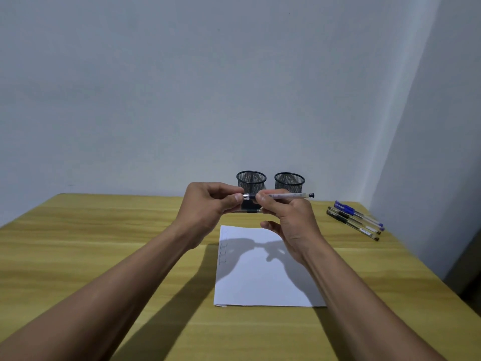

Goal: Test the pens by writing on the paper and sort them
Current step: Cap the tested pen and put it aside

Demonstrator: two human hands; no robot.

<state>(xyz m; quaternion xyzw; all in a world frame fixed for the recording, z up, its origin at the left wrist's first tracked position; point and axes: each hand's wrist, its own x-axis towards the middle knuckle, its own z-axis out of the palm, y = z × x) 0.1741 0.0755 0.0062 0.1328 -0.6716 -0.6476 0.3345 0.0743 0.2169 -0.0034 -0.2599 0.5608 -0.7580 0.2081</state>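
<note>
Bare forearms reach in over yellow wood-grain bench (104,243). White paper (260,280) lies flat between them, faint marks near its left edge. Two black mesh cups (251,180) (289,181) stand side by side at the back. Left hand (210,201) and right hand (289,217) both pinch one clear pen (286,195) held above paper, long axis horizontal, dark end cap pointing right. Spare pens (355,220) lie on bench far right, roughly parallel, angled toward near-right.
</note>
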